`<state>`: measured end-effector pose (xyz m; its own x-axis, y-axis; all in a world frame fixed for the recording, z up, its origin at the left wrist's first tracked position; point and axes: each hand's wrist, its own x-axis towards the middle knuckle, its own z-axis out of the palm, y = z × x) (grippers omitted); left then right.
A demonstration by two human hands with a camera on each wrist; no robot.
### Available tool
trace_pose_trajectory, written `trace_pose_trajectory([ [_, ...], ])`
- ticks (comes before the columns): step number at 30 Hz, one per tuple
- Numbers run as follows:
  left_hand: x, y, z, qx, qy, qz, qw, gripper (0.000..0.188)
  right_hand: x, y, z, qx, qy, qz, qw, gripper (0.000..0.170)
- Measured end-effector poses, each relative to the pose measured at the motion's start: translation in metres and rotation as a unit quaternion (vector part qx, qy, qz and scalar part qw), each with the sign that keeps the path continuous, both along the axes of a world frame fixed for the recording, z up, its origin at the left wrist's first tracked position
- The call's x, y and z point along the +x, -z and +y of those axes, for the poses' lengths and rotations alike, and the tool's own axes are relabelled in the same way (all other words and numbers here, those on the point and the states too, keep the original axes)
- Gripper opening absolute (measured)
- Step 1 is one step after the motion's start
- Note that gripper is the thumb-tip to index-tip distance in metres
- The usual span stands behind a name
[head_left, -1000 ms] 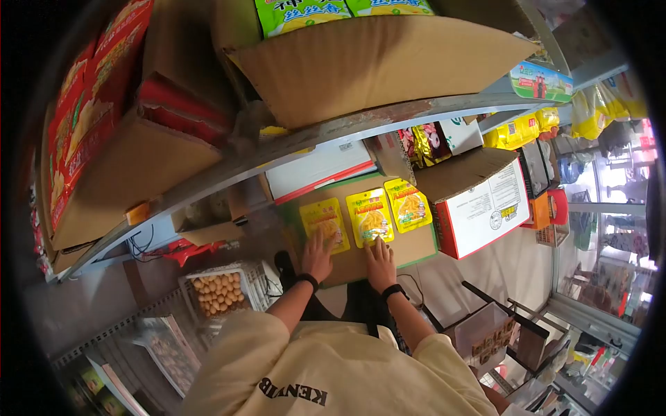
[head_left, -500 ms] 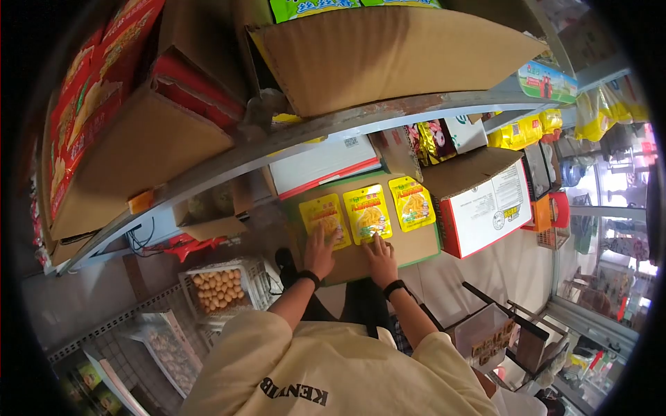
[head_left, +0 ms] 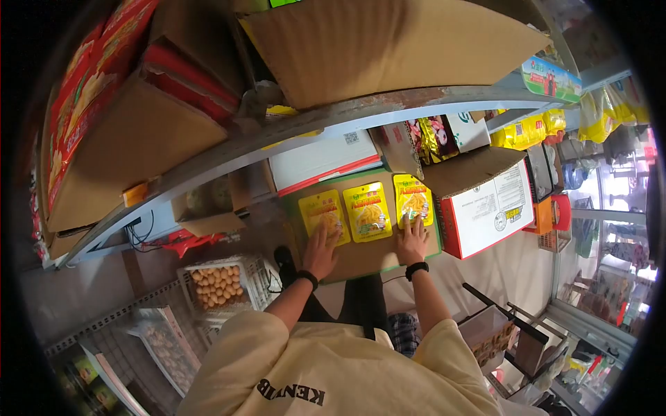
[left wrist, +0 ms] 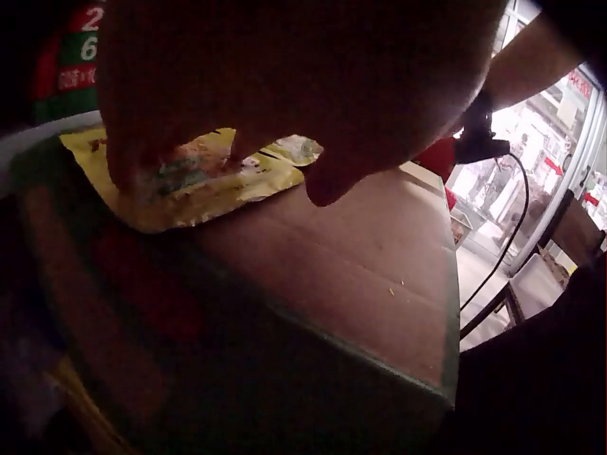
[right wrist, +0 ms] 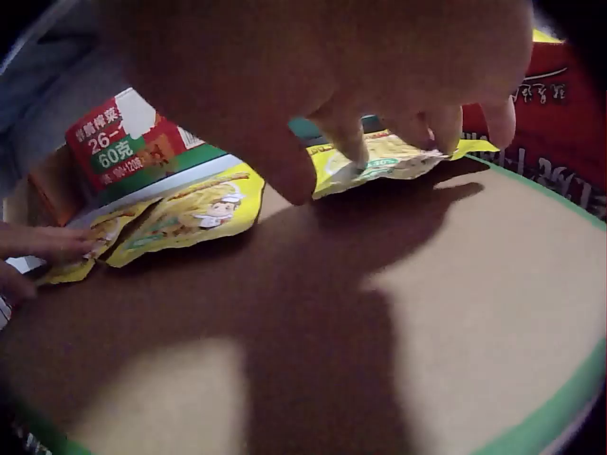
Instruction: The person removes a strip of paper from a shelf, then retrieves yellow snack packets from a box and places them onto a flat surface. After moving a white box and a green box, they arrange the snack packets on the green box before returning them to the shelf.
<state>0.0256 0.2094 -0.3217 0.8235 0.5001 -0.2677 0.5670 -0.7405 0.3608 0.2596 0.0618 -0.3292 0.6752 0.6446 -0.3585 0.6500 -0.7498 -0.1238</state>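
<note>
Three yellow food pouches lie in a row on a brown cardboard box top (head_left: 350, 262) with green edges. My left hand (head_left: 320, 254) rests its fingers on the lower part of the left pouch (head_left: 321, 206). The middle pouch (head_left: 368, 212) lies flat between my hands, untouched. At the right, my right hand (head_left: 413, 243) touches the lower part of the right pouch (head_left: 412, 194) with extended fingertips. In the right wrist view those fingers (right wrist: 346, 142) press down on this pouch (right wrist: 389, 161), the thumb beside its edge. The left wrist view is dark, the left hand (left wrist: 285, 85) over its pouch (left wrist: 199, 194).
A white carton (head_left: 322, 163) stands behind the box top, and an open red-and-white carton (head_left: 489, 208) stands at its right. A metal shelf edge (head_left: 368, 100) with large cartons runs above. A crate of eggs (head_left: 218, 286) sits at the lower left.
My right hand has moved right from the middle pouch to the right pouch. The middle and right pouches have been straightened, more evenly spaced. My left hand stays on the left pouch.
</note>
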Motion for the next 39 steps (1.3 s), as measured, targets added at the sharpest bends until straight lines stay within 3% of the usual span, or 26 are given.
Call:
trace_pose_trajectory([
  [6,-0.001,-0.003,0.003,-0.008,0.022,0.023,0.999,0.069,-0.017,0.005,-0.003,0.02,-0.002,0.001,1.0,0.06],
  [12,-0.002,-0.005,0.0,-0.015,0.028,0.041,0.999,0.071,0.003,-0.006,-0.024,0.007,-0.098,0.005,0.995,0.056],
  [18,0.005,-0.008,-0.013,-0.011,-0.009,0.022,1.0,0.071,0.008,-0.006,-0.033,0.017,-0.135,0.008,0.991,0.052],
  [24,0.008,-0.002,-0.009,-0.035,-0.036,-0.036,0.998,0.072,0.012,-0.007,-0.029,0.055,-0.137,0.009,0.989,0.05],
  [32,0.007,-0.006,-0.003,-0.02,-0.022,-0.038,0.999,0.072,0.012,-0.008,-0.01,0.063,-0.095,-0.013,0.993,0.054],
  [36,0.013,-0.015,-0.003,0.0,-0.064,-0.03,0.997,0.072,0.021,-0.013,0.007,0.045,-0.097,-0.041,0.993,0.058],
  [39,0.023,-0.027,0.005,-0.026,-0.031,-0.041,0.998,0.073,0.026,-0.013,0.019,0.033,-0.108,-0.038,0.993,0.058],
])
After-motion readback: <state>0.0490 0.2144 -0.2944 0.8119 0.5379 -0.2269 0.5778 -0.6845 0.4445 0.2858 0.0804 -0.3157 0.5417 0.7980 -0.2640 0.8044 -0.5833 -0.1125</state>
